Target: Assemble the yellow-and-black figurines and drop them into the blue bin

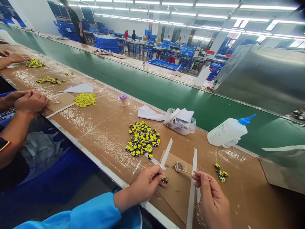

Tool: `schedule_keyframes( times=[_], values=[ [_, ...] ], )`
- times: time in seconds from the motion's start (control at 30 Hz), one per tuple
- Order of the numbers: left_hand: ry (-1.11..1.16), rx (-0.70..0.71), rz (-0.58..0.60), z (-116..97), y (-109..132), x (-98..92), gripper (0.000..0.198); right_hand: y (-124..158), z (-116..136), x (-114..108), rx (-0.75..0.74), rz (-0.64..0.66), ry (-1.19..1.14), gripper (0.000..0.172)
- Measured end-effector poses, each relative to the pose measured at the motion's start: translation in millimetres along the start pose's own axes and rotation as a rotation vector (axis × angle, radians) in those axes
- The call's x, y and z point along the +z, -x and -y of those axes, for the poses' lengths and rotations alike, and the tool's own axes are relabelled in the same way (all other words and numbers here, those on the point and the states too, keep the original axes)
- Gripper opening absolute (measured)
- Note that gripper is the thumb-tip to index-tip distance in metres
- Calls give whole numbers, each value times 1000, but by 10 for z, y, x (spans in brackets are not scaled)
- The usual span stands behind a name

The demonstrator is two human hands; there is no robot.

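Yellow-black component (165, 180) pinched in left hand (148, 183); right hand (212, 200) pinches wooden stick (188, 172); clear tub (181, 129) holds white paper (184, 115).

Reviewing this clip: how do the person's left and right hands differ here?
The left hand pinches a small yellow-and-black component, while the right hand holds a thin stick whose tip reaches a clear ring. The left hand comes out of a blue sleeve, but no sleeve shows on the right hand. Both are bare and sit on either side of the cardboard sheet.
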State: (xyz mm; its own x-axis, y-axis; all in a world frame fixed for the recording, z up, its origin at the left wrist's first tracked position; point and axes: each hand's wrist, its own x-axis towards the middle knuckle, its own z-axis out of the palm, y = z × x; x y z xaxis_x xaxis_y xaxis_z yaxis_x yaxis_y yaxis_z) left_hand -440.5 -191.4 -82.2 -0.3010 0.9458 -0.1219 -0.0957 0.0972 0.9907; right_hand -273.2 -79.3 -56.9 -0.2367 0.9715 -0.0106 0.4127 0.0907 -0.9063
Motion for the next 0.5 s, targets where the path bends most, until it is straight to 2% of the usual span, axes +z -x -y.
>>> schedule_keyframes(
  times=[0.33,0.5],
  values=[
    [-36,0,16,10,4,-4,27,26,-90,-46,26,-23,-65,48],
    [-21,11,39,16,2,-8,27,82,18,-71,58,-139,-131,45]
  ],
)
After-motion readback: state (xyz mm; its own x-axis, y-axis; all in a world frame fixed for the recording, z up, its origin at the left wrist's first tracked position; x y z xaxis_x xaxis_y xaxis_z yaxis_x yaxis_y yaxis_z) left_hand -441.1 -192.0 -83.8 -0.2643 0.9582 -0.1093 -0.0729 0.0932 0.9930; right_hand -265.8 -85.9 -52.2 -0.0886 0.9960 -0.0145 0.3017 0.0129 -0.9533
